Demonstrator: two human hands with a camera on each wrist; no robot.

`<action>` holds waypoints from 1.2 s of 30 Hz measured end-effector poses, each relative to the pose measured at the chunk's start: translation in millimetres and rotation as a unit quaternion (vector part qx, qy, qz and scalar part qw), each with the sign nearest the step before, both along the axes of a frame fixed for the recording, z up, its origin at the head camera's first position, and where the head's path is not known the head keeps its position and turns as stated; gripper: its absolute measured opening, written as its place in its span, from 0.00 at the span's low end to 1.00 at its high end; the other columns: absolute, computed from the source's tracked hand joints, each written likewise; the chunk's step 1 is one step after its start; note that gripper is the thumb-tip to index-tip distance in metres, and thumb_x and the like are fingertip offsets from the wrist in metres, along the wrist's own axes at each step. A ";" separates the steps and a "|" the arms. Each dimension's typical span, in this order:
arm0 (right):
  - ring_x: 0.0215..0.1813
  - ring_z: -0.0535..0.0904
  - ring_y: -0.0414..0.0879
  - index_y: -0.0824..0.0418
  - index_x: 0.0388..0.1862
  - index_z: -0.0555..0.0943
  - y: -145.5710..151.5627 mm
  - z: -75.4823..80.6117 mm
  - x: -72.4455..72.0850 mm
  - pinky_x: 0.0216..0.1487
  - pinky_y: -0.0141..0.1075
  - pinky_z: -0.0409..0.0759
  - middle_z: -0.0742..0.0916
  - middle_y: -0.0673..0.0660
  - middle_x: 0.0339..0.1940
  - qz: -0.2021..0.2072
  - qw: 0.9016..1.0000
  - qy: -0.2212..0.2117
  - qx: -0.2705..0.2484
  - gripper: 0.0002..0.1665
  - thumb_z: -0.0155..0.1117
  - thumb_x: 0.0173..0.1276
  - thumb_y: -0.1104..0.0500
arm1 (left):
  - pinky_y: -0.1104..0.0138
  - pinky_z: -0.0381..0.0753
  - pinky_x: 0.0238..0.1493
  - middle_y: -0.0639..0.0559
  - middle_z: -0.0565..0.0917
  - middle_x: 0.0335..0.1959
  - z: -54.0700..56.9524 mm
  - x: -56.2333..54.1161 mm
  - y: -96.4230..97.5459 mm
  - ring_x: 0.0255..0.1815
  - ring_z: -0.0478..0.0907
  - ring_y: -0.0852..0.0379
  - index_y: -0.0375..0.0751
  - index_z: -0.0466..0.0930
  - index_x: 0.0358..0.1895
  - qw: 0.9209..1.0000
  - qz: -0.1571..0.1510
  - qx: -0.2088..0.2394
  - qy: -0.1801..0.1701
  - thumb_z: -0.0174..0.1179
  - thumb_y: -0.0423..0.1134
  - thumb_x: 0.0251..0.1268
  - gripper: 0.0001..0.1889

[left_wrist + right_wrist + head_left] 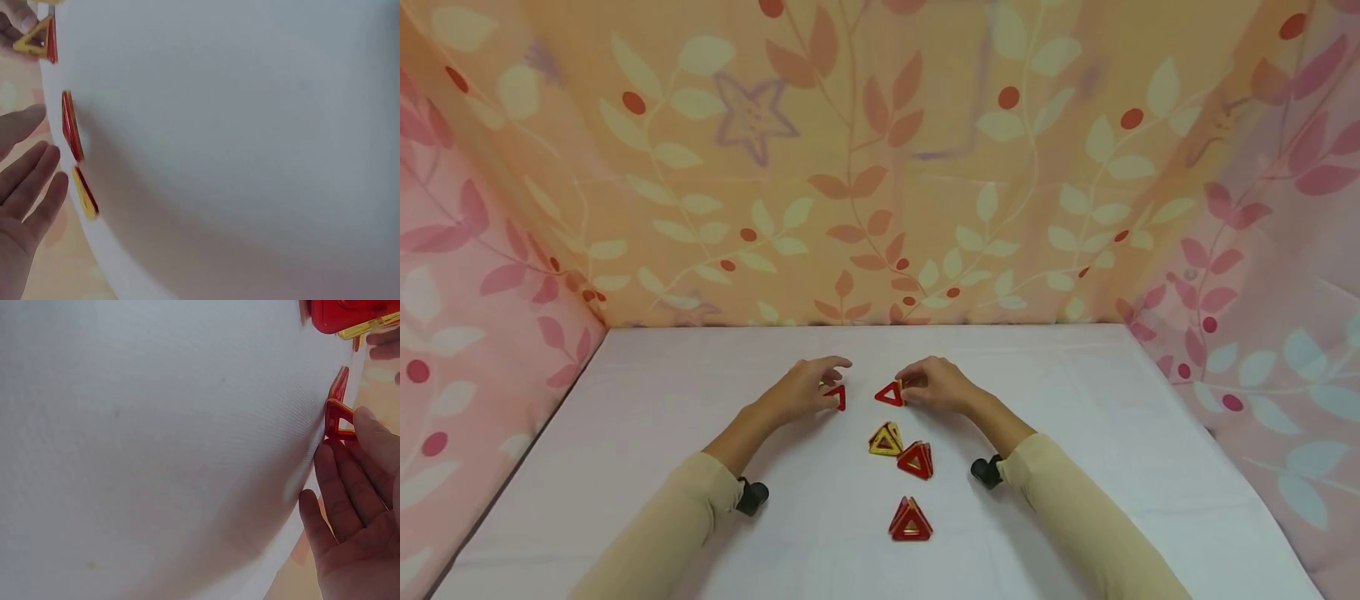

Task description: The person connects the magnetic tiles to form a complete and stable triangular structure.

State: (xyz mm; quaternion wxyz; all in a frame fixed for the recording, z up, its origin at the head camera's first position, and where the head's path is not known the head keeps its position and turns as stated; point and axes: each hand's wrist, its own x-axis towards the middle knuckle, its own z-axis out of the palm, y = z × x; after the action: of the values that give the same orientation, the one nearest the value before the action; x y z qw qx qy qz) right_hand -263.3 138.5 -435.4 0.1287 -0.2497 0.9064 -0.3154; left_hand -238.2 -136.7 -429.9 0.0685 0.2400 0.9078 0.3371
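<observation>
In the head view my left hand is beside a red triangular tile, its fingers loosely extended and the thumb close to the tile. The left wrist view shows a red tile and a yellow-and-red tile standing on edge near the fingertips; whether they touch is unclear. Across a small gap, my right hand pinches a triangular tile with an orange edge, next to a red triangular tile. The right wrist view has the thumb on this orange-red tile, with another red tile behind it.
Nearer the body sit a yellow pyramid of tiles, a red one touching or nearly touching it, and another red pyramid closest to the front. A white cloth covers the table; patterned fabric hangs behind and at both sides.
</observation>
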 end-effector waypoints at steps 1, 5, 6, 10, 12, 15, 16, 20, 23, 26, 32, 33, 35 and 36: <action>0.49 0.81 0.45 0.61 0.56 0.85 0.5 -0.2 0.2 0.59 0.45 0.77 0.88 0.52 0.47 0.000 1.000 0.001 0.000 0.18 0.70 0.67 0.59 | 0.53 0.79 0.57 0.40 0.85 0.51 -0.6 0.8 -2.7 0.53 0.81 0.45 0.35 0.74 0.65 1.000 -0.004 -0.003 0.003 0.70 0.27 0.56 0.30; 0.50 0.81 0.46 0.62 0.56 0.84 1.8 -0.8 0.4 0.59 0.46 0.77 0.88 0.53 0.48 0.005 1.000 0.003 -0.004 0.18 0.69 0.67 0.60 | 0.56 0.82 0.51 0.39 0.85 0.50 -3.0 3.9 -10.6 0.49 0.81 0.46 0.35 0.75 0.63 1.000 -0.007 -0.016 -0.003 0.70 0.24 0.54 0.30; 0.50 0.81 0.46 0.62 0.56 0.84 1.9 -1.0 0.2 0.59 0.46 0.77 0.88 0.53 0.48 0.006 1.000 0.003 -0.005 0.18 0.69 0.67 0.60 | 0.57 0.82 0.50 0.40 0.85 0.49 -4.0 4.7 -11.6 0.49 0.81 0.47 0.35 0.75 0.63 1.000 -0.004 -0.017 -0.008 0.69 0.23 0.54 0.30; 0.50 0.81 0.46 0.62 0.56 0.84 2.0 -1.5 0.3 0.60 0.47 0.77 0.88 0.54 0.48 0.006 1.000 -0.002 -0.009 0.18 0.69 0.68 0.61 | 0.58 0.83 0.49 0.41 0.85 0.46 -10.0 4.3 -14.6 0.47 0.82 0.47 0.34 0.75 0.62 1.000 0.002 -0.013 -0.005 0.65 0.20 0.55 0.28; 0.51 0.81 0.46 0.62 0.56 0.84 1.7 -2.0 0.5 0.60 0.46 0.77 0.88 0.54 0.49 0.004 1.000 -0.005 -0.010 0.18 0.68 0.68 0.61 | 0.58 0.83 0.50 0.41 0.86 0.45 -12.2 3.7 -14.8 0.47 0.82 0.47 0.34 0.76 0.62 1.000 0.006 -0.007 0.000 0.66 0.20 0.56 0.27; 0.51 0.81 0.46 0.62 0.57 0.84 1.6 -2.4 1.3 0.60 0.45 0.77 0.88 0.54 0.50 0.000 1.000 -0.012 -0.012 0.19 0.68 0.68 0.61 | 0.57 0.83 0.50 0.42 0.87 0.44 -14.2 2.3 -14.0 0.46 0.83 0.48 0.34 0.76 0.61 1.000 0.010 0.000 0.002 0.67 0.21 0.56 0.27; 0.51 0.81 0.46 0.62 0.57 0.84 1.7 -2.5 1.5 0.60 0.45 0.78 0.87 0.54 0.51 -0.001 1.000 -0.012 -0.012 0.19 0.68 0.68 0.61 | 0.58 0.83 0.50 0.42 0.87 0.44 -14.5 1.7 -13.5 0.45 0.83 0.48 0.34 0.76 0.61 1.000 0.012 0.002 0.001 0.67 0.21 0.56 0.27; 0.52 0.81 0.46 0.63 0.57 0.84 2.6 -2.5 1.6 0.60 0.45 0.78 0.87 0.55 0.51 0.002 1.000 -0.011 -0.017 0.19 0.68 0.68 0.61 | 0.58 0.83 0.50 0.44 0.87 0.42 -14.1 -0.7 -9.9 0.44 0.83 0.50 0.35 0.76 0.61 1.000 0.021 0.002 0.002 0.68 0.22 0.56 0.27; 0.52 0.81 0.47 0.63 0.57 0.84 3.2 -2.8 1.1 0.60 0.46 0.78 0.87 0.55 0.51 0.005 1.000 -0.009 -0.018 0.19 0.68 0.68 0.61 | 0.58 0.83 0.50 0.44 0.86 0.42 -14.2 -3.0 -6.8 0.44 0.83 0.50 0.34 0.77 0.60 1.000 0.023 0.005 0.004 0.68 0.22 0.55 0.27; 0.53 0.81 0.47 0.63 0.57 0.83 3.2 -3.3 0.8 0.60 0.46 0.78 0.87 0.55 0.52 0.005 1.000 -0.010 -0.017 0.19 0.68 0.68 0.61 | 0.58 0.83 0.51 0.43 0.86 0.41 -14.6 -5.0 -3.7 0.44 0.83 0.49 0.33 0.77 0.60 1.000 0.020 0.011 0.010 0.68 0.21 0.55 0.26; 0.53 0.81 0.47 0.64 0.58 0.83 2.0 -2.2 1.1 0.61 0.46 0.77 0.87 0.55 0.52 0.004 1.000 -0.012 -0.015 0.19 0.68 0.68 0.61 | 0.58 0.83 0.50 0.44 0.87 0.41 -15.1 -7.4 4.2 0.43 0.83 0.49 0.33 0.78 0.59 0.999 0.025 0.022 0.014 0.67 0.21 0.56 0.25; 0.53 0.81 0.47 0.64 0.58 0.83 1.9 -1.7 1.3 0.60 0.46 0.77 0.87 0.55 0.52 0.004 1.000 -0.012 -0.014 0.19 0.68 0.68 0.61 | 0.59 0.83 0.50 0.44 0.87 0.41 -15.5 -8.0 5.6 0.43 0.83 0.49 0.33 0.78 0.58 0.999 0.026 0.023 0.015 0.66 0.21 0.56 0.24; 0.53 0.81 0.47 0.64 0.57 0.83 1.6 -1.2 1.3 0.60 0.45 0.77 0.87 0.55 0.52 0.004 1.000 -0.011 -0.013 0.19 0.68 0.68 0.62 | 0.59 0.83 0.50 0.44 0.87 0.40 -16.1 -9.2 8.6 0.43 0.83 0.50 0.33 0.78 0.58 0.999 0.027 0.023 0.020 0.65 0.21 0.56 0.23; 0.53 0.81 0.47 0.64 0.57 0.83 1.6 -0.9 1.3 0.60 0.45 0.77 0.87 0.55 0.52 0.004 1.000 -0.010 -0.012 0.19 0.68 0.68 0.62 | 0.58 0.83 0.50 0.44 0.87 0.40 -16.7 -9.9 10.0 0.43 0.83 0.50 0.33 0.78 0.58 0.999 0.026 0.022 0.024 0.65 0.20 0.56 0.23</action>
State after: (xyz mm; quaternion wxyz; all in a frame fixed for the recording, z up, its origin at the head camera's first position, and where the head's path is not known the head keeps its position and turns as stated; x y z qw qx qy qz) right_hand -262.0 140.1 -436.2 0.1364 -0.2520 0.8999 -0.3287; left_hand -248.1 -126.7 -446.6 0.0326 0.2257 0.9074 0.3530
